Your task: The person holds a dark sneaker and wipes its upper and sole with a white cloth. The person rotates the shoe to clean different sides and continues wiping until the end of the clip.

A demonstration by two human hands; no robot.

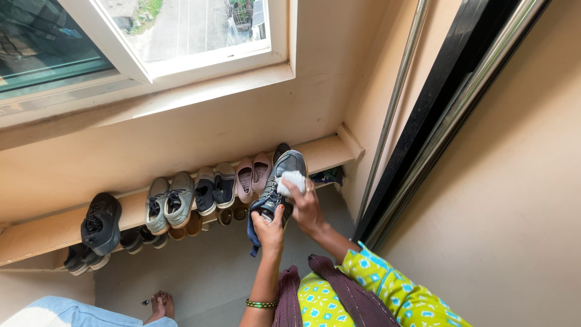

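My left hand grips the heel of a grey and blue sneaker, holding it up toe away from me. My right hand presses a small white cloth against the side of that sneaker. The shoe hangs in the air in front of a low beige shoe shelf. A green bangle sits on my left wrist, and my right sleeve is yellow-green with blue spots.
Along the shelf stand a black sneaker, a grey pair, a dark blue pair and a pink pair; more shoes sit below. Another person's bare foot shows at lower left. A window is above, metal rails at right.
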